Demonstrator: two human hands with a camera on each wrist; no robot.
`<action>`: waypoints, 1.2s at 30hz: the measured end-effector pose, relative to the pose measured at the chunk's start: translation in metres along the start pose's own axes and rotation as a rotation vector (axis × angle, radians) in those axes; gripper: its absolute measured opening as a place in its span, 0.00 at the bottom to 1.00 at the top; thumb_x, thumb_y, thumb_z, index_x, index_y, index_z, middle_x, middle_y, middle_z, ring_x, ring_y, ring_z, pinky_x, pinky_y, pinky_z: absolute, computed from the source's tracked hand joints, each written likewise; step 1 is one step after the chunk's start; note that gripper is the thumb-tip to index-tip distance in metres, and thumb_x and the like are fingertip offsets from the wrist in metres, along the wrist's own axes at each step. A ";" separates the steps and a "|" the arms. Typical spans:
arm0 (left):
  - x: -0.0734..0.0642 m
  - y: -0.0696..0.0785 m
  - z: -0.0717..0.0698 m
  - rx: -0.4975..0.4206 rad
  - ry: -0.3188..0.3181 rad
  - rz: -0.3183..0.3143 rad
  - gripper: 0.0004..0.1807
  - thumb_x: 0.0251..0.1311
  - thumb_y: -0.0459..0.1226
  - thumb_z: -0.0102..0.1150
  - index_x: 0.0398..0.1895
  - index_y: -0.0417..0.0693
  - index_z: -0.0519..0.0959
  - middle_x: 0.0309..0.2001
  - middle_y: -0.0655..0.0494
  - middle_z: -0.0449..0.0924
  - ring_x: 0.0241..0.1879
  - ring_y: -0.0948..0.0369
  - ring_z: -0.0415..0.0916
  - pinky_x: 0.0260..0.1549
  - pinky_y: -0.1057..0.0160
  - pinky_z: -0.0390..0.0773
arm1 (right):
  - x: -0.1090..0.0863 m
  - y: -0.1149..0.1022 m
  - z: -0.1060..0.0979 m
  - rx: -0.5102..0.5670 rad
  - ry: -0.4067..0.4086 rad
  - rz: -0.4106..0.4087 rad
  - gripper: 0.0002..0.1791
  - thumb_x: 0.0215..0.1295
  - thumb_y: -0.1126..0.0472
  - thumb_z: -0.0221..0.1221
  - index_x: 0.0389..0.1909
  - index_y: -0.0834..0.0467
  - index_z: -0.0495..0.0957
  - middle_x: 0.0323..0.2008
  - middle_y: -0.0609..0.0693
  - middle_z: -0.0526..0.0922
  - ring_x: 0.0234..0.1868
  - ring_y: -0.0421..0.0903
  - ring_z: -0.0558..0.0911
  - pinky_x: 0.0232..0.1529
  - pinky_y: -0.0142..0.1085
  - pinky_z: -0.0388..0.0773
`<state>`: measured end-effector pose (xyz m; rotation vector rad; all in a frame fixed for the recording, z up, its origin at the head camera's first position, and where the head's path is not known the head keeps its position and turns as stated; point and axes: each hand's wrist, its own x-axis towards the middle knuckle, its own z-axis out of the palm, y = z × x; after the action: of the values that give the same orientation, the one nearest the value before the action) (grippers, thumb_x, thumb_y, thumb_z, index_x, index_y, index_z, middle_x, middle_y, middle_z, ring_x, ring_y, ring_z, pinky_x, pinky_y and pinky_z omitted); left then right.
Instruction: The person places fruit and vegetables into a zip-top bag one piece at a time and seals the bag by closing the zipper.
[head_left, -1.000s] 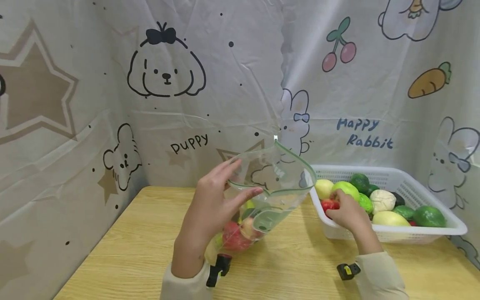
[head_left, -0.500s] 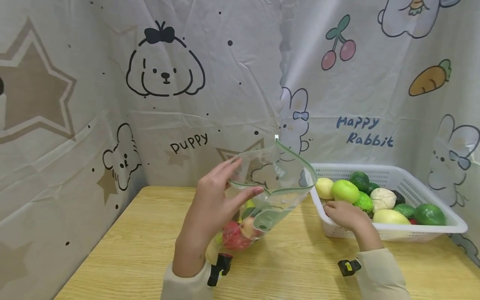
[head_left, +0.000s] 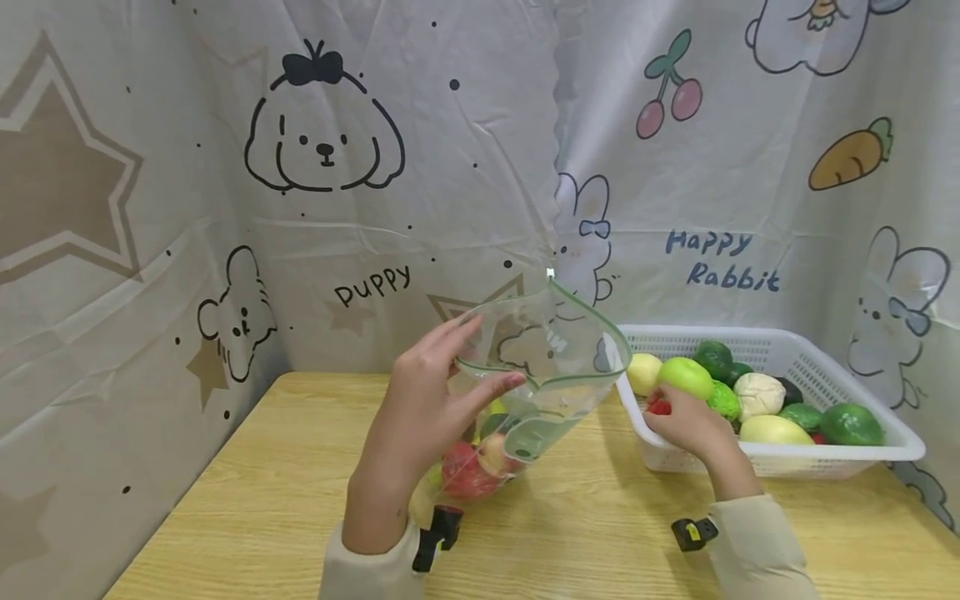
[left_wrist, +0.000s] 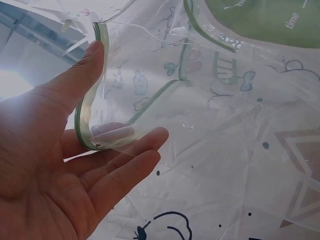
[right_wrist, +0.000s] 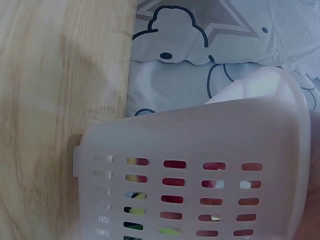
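Holding the bag (head_left: 528,433) gaping on the bench (head_left: 577,537) by its green rim, curving the thumb and well-separated fingers of the left hand (head_left: 422,400) around the plastic; showing red fruit (head_left: 467,472) through the lower part. Reaching into the left end of the white basket (head_left: 817,452) with the right hand (head_left: 692,427), curling partly hidden fingers and thumb about a red piece (head_left: 659,407) beside a green fruit (head_left: 684,378).
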<state>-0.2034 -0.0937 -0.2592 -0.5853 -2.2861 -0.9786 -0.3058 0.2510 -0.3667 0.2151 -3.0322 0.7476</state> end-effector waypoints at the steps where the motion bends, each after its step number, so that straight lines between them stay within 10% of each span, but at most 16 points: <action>1: 0.000 0.000 0.000 0.001 -0.002 -0.002 0.39 0.56 0.50 0.74 0.68 0.39 0.75 0.67 0.46 0.75 0.66 0.51 0.74 0.52 0.60 0.85 | 0.000 0.000 0.000 0.009 0.011 0.004 0.17 0.65 0.54 0.59 0.49 0.60 0.74 0.39 0.57 0.81 0.37 0.51 0.77 0.29 0.40 0.73; 24: -0.001 -0.004 -0.004 -0.008 0.017 0.006 0.39 0.56 0.49 0.74 0.68 0.39 0.75 0.66 0.47 0.76 0.62 0.54 0.76 0.52 0.60 0.85 | -0.007 -0.007 -0.014 0.158 0.139 -0.058 0.38 0.53 0.64 0.75 0.59 0.68 0.63 0.53 0.74 0.74 0.52 0.70 0.76 0.48 0.58 0.85; 36: -0.001 -0.002 -0.004 0.004 0.013 0.007 0.40 0.55 0.50 0.74 0.68 0.39 0.75 0.67 0.47 0.75 0.64 0.53 0.75 0.53 0.59 0.84 | -0.039 -0.053 -0.049 0.174 0.408 -0.137 0.39 0.59 0.62 0.71 0.66 0.64 0.60 0.59 0.71 0.73 0.50 0.68 0.78 0.43 0.54 0.87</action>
<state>-0.2022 -0.0977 -0.2587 -0.5829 -2.2726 -0.9711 -0.2606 0.2321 -0.3007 0.2354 -2.5457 0.9147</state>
